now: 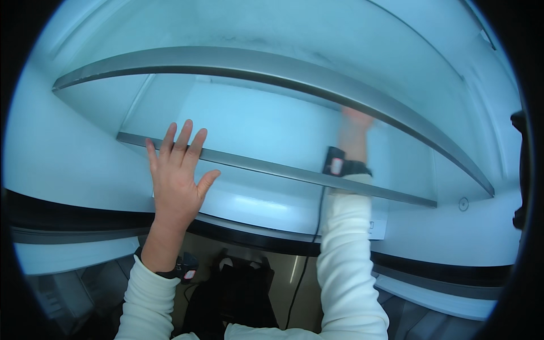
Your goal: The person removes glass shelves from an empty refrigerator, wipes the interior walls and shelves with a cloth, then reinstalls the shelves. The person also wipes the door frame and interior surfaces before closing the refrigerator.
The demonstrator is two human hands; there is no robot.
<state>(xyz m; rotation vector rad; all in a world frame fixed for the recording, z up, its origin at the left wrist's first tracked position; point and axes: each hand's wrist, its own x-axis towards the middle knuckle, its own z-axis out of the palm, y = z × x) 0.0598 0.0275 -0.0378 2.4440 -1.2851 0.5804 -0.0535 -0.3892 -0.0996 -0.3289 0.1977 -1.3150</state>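
Note:
I am at an opened refrigerator with glass shelves. My left hand [178,175] is open, fingers spread, over the grey front trim of the lower shelf [255,163]; it holds nothing, and whether it presses on the trim I cannot tell. My right arm reaches further in, across that trim. My right hand [356,118] is blurred by motion and partly hidden by the grey trim of the upper shelf [238,59], so its fingers do not show.
White inner walls [51,153] stand on both sides. A dark door seal [73,209] curves along the front. Opened doors with grey bins [73,289] flank me below. A black cable [300,272] hangs from the band [334,161] on my right wrist.

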